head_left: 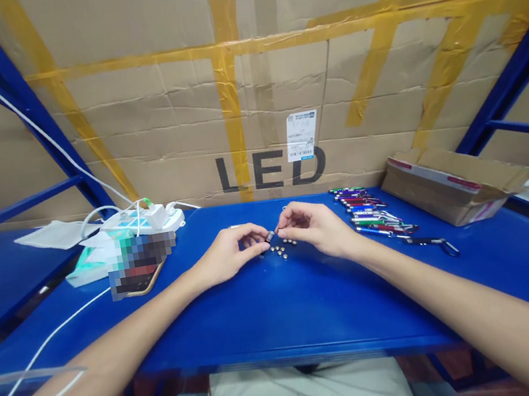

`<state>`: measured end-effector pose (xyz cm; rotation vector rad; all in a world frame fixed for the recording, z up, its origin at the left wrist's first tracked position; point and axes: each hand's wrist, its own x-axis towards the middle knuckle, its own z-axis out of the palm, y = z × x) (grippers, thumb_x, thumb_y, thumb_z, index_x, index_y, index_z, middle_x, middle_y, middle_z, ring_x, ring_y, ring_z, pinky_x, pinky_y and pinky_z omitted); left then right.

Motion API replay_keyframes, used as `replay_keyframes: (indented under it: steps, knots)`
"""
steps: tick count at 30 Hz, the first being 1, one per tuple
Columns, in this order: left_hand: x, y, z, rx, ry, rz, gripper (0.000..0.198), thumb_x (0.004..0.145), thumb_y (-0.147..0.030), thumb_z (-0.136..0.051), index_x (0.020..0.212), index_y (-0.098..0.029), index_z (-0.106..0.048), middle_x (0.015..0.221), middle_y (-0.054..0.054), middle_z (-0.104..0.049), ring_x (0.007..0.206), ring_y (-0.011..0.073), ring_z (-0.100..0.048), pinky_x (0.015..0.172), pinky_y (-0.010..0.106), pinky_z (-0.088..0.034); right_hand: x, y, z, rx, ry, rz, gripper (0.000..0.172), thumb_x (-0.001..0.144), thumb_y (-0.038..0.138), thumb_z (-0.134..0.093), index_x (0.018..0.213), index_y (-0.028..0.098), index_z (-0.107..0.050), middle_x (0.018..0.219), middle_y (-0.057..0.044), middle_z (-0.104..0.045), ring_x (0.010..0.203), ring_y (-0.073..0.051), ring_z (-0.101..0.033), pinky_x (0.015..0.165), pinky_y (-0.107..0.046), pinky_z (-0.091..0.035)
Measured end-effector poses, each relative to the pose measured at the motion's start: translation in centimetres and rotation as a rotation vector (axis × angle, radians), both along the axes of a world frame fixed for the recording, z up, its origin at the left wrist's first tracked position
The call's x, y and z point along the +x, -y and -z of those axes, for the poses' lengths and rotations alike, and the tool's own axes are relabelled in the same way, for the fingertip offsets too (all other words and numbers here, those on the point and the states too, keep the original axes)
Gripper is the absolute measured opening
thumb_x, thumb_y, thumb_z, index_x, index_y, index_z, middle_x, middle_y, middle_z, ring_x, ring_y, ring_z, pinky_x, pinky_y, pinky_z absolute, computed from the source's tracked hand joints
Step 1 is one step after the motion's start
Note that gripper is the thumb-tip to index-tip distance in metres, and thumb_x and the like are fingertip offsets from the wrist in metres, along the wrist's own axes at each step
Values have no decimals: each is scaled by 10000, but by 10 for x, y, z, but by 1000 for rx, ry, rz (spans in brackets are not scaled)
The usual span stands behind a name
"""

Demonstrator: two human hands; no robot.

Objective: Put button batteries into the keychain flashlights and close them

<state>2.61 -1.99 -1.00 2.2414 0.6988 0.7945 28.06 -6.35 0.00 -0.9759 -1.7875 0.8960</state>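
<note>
My left hand (233,252) pinches a small dark-and-silver piece (269,236) between thumb and fingertips, just above the blue tabletop (274,318). Close to its right, my right hand (313,227) has thumb and forefinger pressed together; whatever they hold is too small to make out. The fingertips of both hands nearly meet. Below and between them lie several small, round, silvery pieces (281,250) like button cells, some partly hidden by the right hand.
Right of my hands lies a row of coloured pens with carabiner clips (371,215), beside an open cardboard box (455,186). On the left are a phone (148,277), a power strip (167,221) and white cables. A large carton (170,119) stands behind.
</note>
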Motion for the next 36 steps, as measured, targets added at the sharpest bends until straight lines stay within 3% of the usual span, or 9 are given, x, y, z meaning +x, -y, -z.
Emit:
replay_keyframes:
  steps: [6, 14, 22, 27, 36]
  knots:
    - [3, 2, 2, -93, 53, 18, 329, 963, -456, -788, 1133, -174, -792, 1043, 80, -801, 870, 189, -731, 816, 320, -599, -10, 6, 2, 62, -36, 79, 288, 891, 490, -822, 941, 222, -727, 947, -33, -765, 874, -208, -684, 828, -354, -560]
    - [3, 4, 0, -80, 49, 18, 287, 947, -414, -802, 1102, -172, -801, 974, 54, -789, 832, 174, -699, 786, 304, -559, -13, 6, 7, 8, -110, 10, 315, 846, 487, -882, 871, 210, -734, 989, -57, -813, 928, -231, -734, 887, -393, -581]
    - [2, 4, -1, -3, 20, -4, 267, 971, -401, -768, 1117, -181, -807, 1013, 56, -794, 825, 173, -675, 780, 305, -548, -7, 4, 5, -57, -116, -22, 330, 804, 448, -924, 958, 196, -778, 932, -45, -799, 834, -198, -720, 810, -359, -585]
    - [0, 4, -2, 109, 9, -20, 240, 992, -401, -750, 1129, -213, -805, 1048, 49, -798, 878, 190, -685, 849, 333, -549, -8, 6, 3, 35, -95, -32, 286, 849, 399, -882, 1054, 215, -803, 1018, -46, -804, 894, -207, -724, 878, -374, -583]
    - [0, 11, -9, 482, -31, -51, 104, 1039, -308, -700, 1084, -223, -738, 1073, 44, -773, 1045, 231, -657, 985, 391, -494, -11, 6, 6, 77, -45, 3, 191, 866, 374, -857, 953, 218, -788, 949, -23, -761, 855, -198, -678, 843, -357, -550]
